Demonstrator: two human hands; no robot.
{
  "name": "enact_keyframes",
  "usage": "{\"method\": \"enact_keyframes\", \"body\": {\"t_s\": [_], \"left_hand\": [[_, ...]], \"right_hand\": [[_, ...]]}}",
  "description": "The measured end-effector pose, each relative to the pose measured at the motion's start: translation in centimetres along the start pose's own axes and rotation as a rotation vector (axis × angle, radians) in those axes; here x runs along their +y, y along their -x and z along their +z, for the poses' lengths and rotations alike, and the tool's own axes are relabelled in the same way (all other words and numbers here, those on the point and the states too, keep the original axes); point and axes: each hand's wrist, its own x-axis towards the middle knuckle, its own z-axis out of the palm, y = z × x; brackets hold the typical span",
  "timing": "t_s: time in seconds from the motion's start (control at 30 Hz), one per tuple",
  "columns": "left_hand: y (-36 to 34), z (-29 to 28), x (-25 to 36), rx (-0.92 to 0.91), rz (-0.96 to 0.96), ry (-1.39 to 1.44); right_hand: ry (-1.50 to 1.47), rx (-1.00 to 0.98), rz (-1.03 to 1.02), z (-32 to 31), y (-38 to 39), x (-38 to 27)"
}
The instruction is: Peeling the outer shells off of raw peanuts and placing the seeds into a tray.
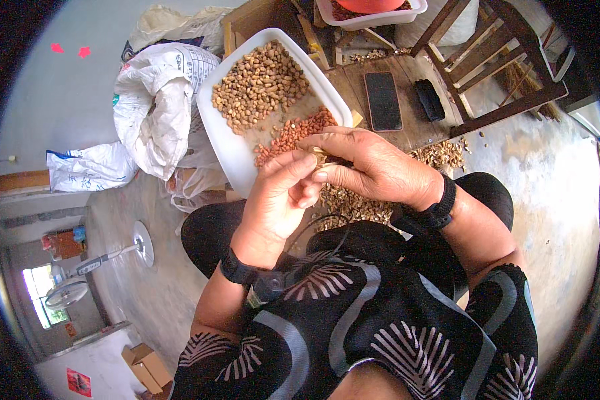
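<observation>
My left hand (279, 190) and my right hand (373, 163) meet over the near edge of a white plastic tray (221, 152). A pale peanut shell (321, 158) is pinched between the fingertips of both hands, mostly hidden by them; whether a kernel is inside cannot be seen. Unshelled peanuts (260, 83) fill the tray's far part. Nearer to my hands lies a heap of reddish shelled peanuts (293, 135). Below my hands, broken peanut shells (359, 205) are piled on the floor between my legs.
A wooden chair (413, 100) at the right carries a phone (383, 101) and a black case (429, 100). White woven sacks (157, 100) stand left of the tray. Another white tray (380, 20) with a red bowl is at the back. A standing fan (107, 260) is far left.
</observation>
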Motion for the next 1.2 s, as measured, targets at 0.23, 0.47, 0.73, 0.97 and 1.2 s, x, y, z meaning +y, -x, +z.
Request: {"method": "enact_keyframes", "body": {"t_s": [0.23, 0.47, 0.73, 0.97, 1.2], "left_hand": [[0.1, -0.1, 0.1, 0.007, -0.010, -0.021], [0.2, -0.8, 0.1, -0.032, -0.049, 0.002], [0.1, 0.0, 0.7, 0.024, 0.022, 0.049], [-0.1, -0.5, 0.1, -0.065, 0.047, -0.074], [-0.3, -0.6, -0.1, -0.072, 0.006, -0.027]], "right_hand": [[0.035, -0.008, 0.021, 0.0, 0.0, -0.1], [0.194, -0.027, 0.052, 0.0, 0.0, -0.1], [0.089, 0.243, 0.046, 0.2, -0.2, 1.2], [0.053, 0.152, 0.095, 0.5, -0.1, 1.2], [0.085, 0.128, 0.013, 0.3, -0.2, 0.6]]}}
